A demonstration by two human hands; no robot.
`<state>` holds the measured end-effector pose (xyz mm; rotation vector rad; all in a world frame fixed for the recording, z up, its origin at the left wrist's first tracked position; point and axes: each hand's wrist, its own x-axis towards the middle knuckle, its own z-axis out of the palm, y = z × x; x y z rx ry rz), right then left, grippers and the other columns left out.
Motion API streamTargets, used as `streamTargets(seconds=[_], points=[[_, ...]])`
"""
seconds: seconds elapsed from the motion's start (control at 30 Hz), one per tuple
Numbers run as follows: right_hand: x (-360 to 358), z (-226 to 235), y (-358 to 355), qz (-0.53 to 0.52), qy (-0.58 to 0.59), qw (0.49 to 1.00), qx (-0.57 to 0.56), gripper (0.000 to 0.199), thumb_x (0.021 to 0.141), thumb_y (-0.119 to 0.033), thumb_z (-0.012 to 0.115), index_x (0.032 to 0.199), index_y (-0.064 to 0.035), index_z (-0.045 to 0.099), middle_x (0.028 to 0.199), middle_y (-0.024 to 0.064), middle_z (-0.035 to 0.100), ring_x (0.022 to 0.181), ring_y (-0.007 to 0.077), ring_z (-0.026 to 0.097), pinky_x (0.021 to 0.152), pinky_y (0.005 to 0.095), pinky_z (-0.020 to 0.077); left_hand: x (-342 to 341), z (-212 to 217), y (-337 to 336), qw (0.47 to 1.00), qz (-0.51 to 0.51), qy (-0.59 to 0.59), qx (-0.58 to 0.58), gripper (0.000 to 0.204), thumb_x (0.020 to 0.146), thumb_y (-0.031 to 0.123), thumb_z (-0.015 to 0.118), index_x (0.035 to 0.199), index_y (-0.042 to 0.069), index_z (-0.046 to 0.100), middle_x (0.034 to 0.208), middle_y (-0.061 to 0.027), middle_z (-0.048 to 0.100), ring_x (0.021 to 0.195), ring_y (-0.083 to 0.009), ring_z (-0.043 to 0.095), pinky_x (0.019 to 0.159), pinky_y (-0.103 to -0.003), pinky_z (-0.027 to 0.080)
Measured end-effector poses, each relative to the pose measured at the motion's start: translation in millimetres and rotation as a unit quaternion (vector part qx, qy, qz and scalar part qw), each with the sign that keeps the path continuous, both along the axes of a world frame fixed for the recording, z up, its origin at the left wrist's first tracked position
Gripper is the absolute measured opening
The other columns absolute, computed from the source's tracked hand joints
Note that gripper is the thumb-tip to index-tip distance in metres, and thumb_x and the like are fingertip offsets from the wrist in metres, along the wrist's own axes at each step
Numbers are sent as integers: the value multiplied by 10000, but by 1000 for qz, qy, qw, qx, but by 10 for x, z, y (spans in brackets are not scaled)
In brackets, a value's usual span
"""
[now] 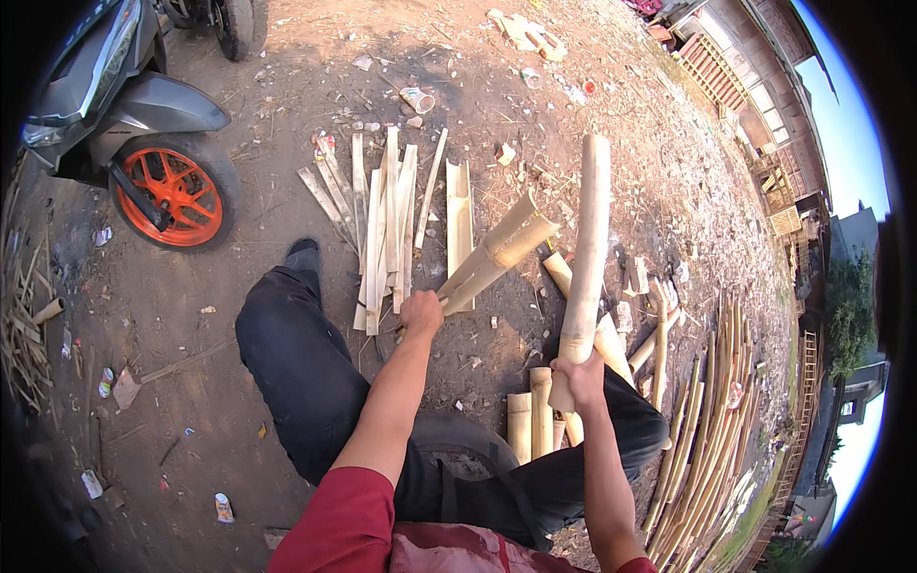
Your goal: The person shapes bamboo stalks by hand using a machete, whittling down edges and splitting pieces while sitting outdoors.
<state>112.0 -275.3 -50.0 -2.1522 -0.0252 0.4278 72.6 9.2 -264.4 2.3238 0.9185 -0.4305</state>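
My left hand (421, 313) is closed around the near, narrow end of a split bamboo piece (501, 244), which slants up to the right with its hollow end facing away. My right hand (579, 380) grips the lower end of a thick round bamboo pole (589, 220), raised nearly upright like a club. Beyond my left hand, thin bamboo slats (387, 220) lie fanned out on the dirt. A halved bamboo length (459, 215) rests beside them, partly behind the held split piece.
Short bamboo sections (519, 426) stand by my right leg, with a stack of long bamboo strips (712, 420) farther right. A motorbike with an orange front wheel (177, 196) is parked at the left. A tyre (458, 441) is between my legs. Litter dots the ground.
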Motion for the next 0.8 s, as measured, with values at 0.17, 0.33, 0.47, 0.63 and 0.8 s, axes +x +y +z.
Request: streamTargets(seconds=[0.17,0.33,0.47,0.63,0.8], points=[[319,325,107,-35,-109,981,156,144,760,-12,704,891,29,662,775,87,684,652,181,663,627,335,547,11,-148,-60,1000,-29,-1,11,223,886,181,716,1073,96,803,1118,-145,772,1050,-344,751,884,-462,609],[-634,-1229,-259,134,104,956,-241,421,712,-222,808,1027,46,729,999,210,763,980,311,748,858,415,571,6,-125,-8,999,-27,0,20,198,902,176,707,1060,110,807,1108,-136,773,1054,-323,751,880,-451,609],[-737,-1446,-421,155,160,940,-258,461,694,-285,819,1020,34,753,1004,227,770,976,340,757,863,444,571,-269,-309,119,997,-43,38,59,227,980,242,631,1059,147,822,1089,-85,784,1025,-273,757,835,-391,611],[-422,-852,-317,117,160,965,-171,300,678,-203,788,876,19,748,819,156,750,770,272,734,708,399,569,-114,-51,29,999,19,47,-8,229,984,194,617,1091,139,813,1149,-103,776,1095,-292,747,894,-417,610],[-446,-829,-357,74,201,971,-109,274,693,-170,774,871,31,719,798,124,747,731,243,727,701,390,568,-122,-16,111,999,9,33,4,247,912,207,714,1124,100,781,1162,-145,763,1092,-328,742,907,-443,608]])
